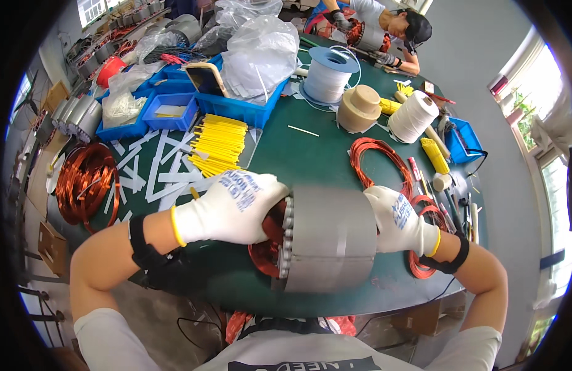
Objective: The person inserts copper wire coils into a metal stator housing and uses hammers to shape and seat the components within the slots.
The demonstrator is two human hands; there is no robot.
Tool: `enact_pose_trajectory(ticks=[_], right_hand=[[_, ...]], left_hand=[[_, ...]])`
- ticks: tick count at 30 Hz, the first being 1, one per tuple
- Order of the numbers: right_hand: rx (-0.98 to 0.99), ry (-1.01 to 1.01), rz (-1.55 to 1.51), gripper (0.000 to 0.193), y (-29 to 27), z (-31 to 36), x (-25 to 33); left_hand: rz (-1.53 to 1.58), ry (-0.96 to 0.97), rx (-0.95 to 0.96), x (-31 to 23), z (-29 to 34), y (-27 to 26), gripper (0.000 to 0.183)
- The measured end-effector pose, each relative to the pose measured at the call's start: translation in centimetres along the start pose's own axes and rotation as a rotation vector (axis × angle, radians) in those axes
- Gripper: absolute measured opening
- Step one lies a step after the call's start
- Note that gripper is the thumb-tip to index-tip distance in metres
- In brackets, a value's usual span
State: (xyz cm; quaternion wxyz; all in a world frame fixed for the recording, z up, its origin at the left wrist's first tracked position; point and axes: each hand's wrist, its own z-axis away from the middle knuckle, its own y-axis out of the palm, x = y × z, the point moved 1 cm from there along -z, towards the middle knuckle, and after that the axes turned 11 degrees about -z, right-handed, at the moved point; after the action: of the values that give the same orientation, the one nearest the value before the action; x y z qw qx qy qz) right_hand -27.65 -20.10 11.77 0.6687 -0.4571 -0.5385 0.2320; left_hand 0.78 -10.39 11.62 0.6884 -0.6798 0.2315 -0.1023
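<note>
A grey cylindrical motor stator [332,241] lies on its side near the table's front edge. Copper windings [263,258] bulge from its left end, beside a ring of pale slot ends. In a white glove, my left hand [239,207] is closed at the top of those windings, its fingertips hidden behind and inside the coil. My right hand [397,219], also gloved in white, grips the stator's right end with curled fingers; the fingertips are partly hidden by the rim. Both hands sit at about the same height, one at each end.
Yellow sleeves [218,145], white paper strips [165,176] and a copper coil [85,182] lie left. Blue bins [236,108] stand behind. Right are red-brown wire loops [375,148], a thread cone [416,114] and tools [462,210]. A co-worker [385,28] handles another stator across the table.
</note>
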Motion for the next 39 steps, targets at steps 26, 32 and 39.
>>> enact_pose_trajectory(ticks=[26, 32, 39], right_hand=[[0.421, 0.336, -0.415, 0.062, 1.3, -1.4, -1.3], [0.147, 0.270, -0.342, 0.051, 4.4, -0.6, -2.4], [-0.206, 0.184, -0.328, 0.029, 4.9, 0.2, -1.9]], left_hand=[[0.239, -0.404, 0.519, -1.3, -2.1, 0.3, 0.050], [0.310, -0.275, 0.221, 0.7, -0.9, 5.3, 0.043], [0.310, -0.059, -0.145, 1.6, -0.1, 7.2, 0.034]])
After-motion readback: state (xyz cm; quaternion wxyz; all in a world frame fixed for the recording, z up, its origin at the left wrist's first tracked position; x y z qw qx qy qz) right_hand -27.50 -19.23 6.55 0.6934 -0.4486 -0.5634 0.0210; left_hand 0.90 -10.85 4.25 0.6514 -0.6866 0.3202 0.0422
